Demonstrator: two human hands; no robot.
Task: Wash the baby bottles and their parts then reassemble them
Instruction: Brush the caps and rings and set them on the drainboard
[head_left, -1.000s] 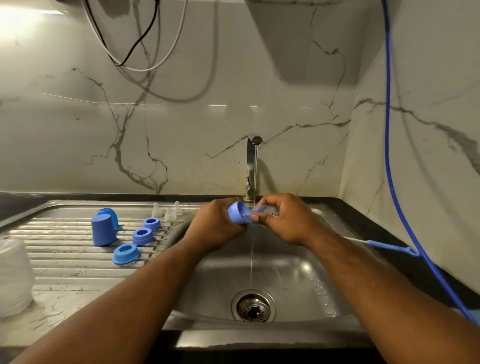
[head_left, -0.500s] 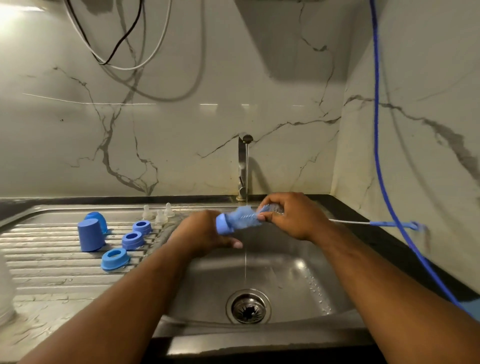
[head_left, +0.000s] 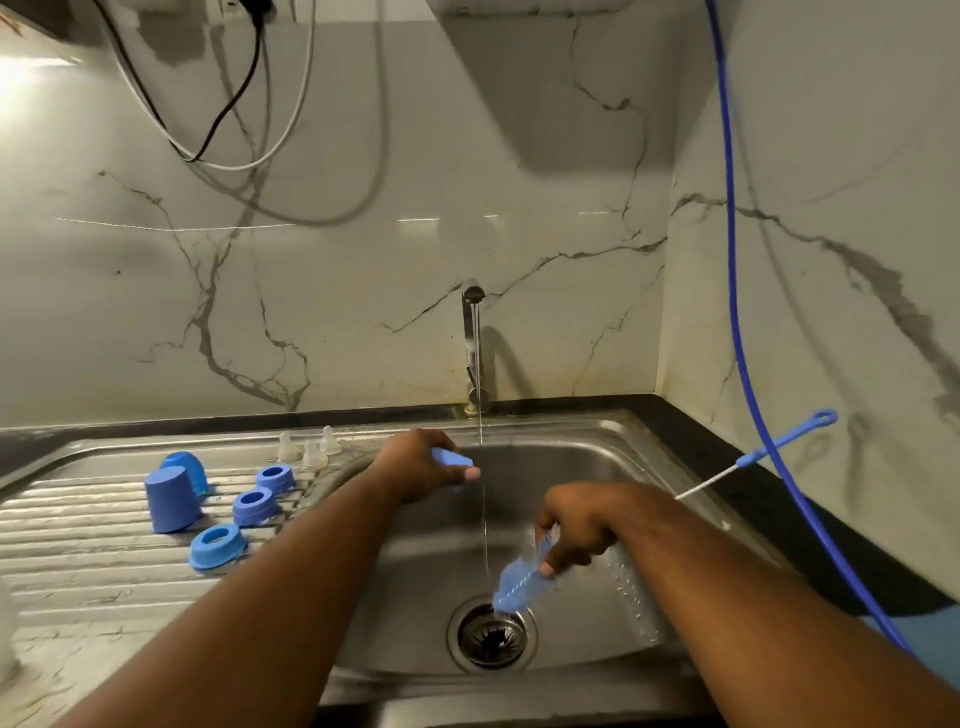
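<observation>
Head view looks down on a steel sink (head_left: 649, 499) with the tap (head_left: 474, 353) running a thin line of water (head_left: 483, 509) into the basin. The left hand (head_left: 421, 467) is curled round a blue cap (head_left: 453, 459); the cap pokes out past the fingers to the right, just beside the water, high over the basin. The right hand (head_left: 576, 525) sits lower and nearer, its fingers closed round the handle of a blue brush (head_left: 519, 579). The brush head slants down and left from the hand, at the foot of the water and just above the drain (head_left: 492, 631). The two hands are well apart, one on each side of the water.

On the drainboard (head_left: 78, 551) to the left stand two spare caps (head_left: 173, 499), one behind the other, with three blue rings (head_left: 218, 545) in a slanted row to their right. Three clear teats (head_left: 314, 454) stand by the board's far edge, near the left wrist. On the dark counter to the right lies a thin brush (head_left: 753, 457) with a blue looped handle, and a blue hose (head_left: 737, 312) hangs down the wall past it
</observation>
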